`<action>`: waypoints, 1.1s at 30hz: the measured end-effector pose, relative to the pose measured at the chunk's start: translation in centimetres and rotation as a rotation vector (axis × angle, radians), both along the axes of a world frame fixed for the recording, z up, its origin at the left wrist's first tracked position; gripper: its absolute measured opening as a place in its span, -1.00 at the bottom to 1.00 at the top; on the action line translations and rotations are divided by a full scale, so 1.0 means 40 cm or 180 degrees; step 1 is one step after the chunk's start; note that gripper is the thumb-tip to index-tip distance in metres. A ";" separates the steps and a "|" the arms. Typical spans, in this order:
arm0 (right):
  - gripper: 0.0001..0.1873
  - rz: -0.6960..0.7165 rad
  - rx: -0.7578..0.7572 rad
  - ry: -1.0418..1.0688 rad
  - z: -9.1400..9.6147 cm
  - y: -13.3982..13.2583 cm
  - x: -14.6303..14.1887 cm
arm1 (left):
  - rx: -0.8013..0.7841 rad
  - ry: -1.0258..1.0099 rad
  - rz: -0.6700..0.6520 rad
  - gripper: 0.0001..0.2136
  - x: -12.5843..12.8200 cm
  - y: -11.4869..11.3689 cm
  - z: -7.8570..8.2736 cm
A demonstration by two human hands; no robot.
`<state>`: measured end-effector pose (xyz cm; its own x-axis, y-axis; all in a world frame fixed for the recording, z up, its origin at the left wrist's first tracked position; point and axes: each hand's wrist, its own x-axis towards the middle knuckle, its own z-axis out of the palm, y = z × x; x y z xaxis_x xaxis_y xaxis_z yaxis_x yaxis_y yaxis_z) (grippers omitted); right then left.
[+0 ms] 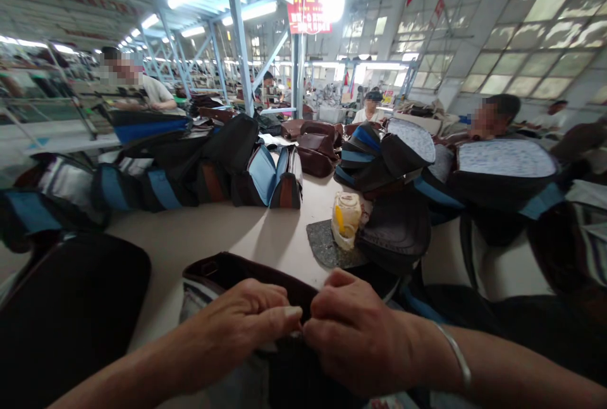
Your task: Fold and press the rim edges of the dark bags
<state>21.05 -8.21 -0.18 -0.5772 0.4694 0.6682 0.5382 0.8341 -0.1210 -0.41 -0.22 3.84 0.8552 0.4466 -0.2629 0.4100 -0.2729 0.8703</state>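
My left hand [246, 320] and my right hand [353, 333] meet at the bottom centre, both pinching the top edge of a dark brown bag piece [222, 270] with a pale lining that lies on the beige table [213, 232]. The fingertips touch each other over the bag's rim. A silver bangle [458, 355] sits on my right wrist. What the fingers pinch between them is hidden.
Piles of dark and blue bag parts [156, 175] line the table's left and right [474, 175]. A small pale container [346, 219] stands on a grey pad [325, 248]. A black panel [71, 314] lies at the near left. Other people sit at tables behind.
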 end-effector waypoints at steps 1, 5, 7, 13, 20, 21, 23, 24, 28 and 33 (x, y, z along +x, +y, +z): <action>-0.79 -0.0027 0.0111 -0.0196 0.001 -0.006 0.000 | 0.0029 0.0047 -0.0058 -0.63 -0.002 0.000 -0.005; -0.73 0.0005 0.0061 -0.0320 0.000 -0.036 0.000 | 0.0309 0.0182 -0.0266 -0.76 -0.007 -0.023 -0.023; -0.84 0.0066 -0.0289 0.0168 0.006 -0.051 0.006 | 0.0517 0.0086 -0.0246 -0.80 -0.009 -0.041 -0.031; -0.77 -0.0114 -0.2479 0.0559 0.069 -0.039 0.052 | 0.1407 -0.0349 -0.0256 -0.83 -0.021 -0.068 -0.060; -0.95 -0.0195 -0.2595 0.0018 0.075 -0.016 0.018 | 0.2114 -0.0165 -0.0600 -0.82 -0.010 -0.066 -0.050; -0.93 -0.0279 -0.2276 -0.0031 0.075 -0.019 0.005 | 0.2221 -0.0214 -0.0649 -0.82 -0.009 -0.061 -0.043; -0.90 -0.0402 -0.1632 -0.0012 0.083 -0.017 -0.012 | 0.2415 -0.0360 -0.0681 -0.82 -0.012 -0.044 -0.024; -0.91 -0.0349 -0.1483 0.0101 0.093 -0.009 -0.013 | 0.2487 -0.0437 -0.0665 -0.82 -0.017 -0.035 -0.012; -0.74 0.0438 -0.1997 0.0641 0.133 0.067 0.025 | 0.2463 -0.0576 -0.0553 -0.82 -0.065 0.009 0.035; -0.52 0.1336 -0.2022 0.0975 0.078 0.148 0.026 | 0.1871 -0.0414 -0.0368 -0.73 -0.140 0.054 0.055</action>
<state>22.09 -2.29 2.94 -0.6241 0.5969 0.5042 0.0629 0.6816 -0.7291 -6.00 1.95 6.03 0.9154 0.3875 0.1093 0.2495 -0.7589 0.6015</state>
